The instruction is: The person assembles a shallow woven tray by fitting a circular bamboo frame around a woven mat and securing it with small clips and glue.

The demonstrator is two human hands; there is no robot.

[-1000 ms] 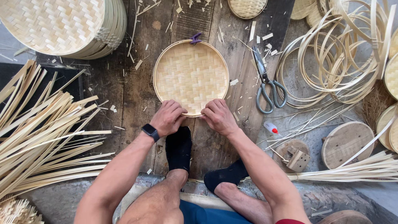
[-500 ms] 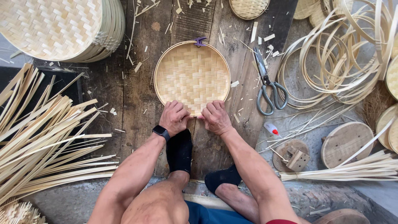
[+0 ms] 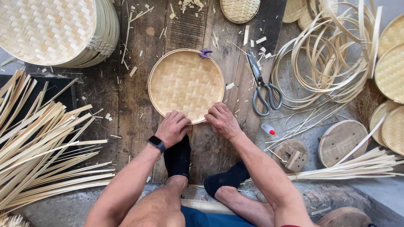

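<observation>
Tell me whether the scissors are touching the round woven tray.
Apart. The head view shows bare dark plank and a few bamboo chips between the scissors and the rim of the round woven tray.

woven bamboo tray point(image 3: 185, 84) — round, pale | flat on planks — purple clip at rim

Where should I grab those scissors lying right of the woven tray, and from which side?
Take the scissors by the grey loop handles at the near end, coming from the person's side with the right hand. The blades point away toward the far edge of the boards, and the loops lie flat and uncovered.
</observation>
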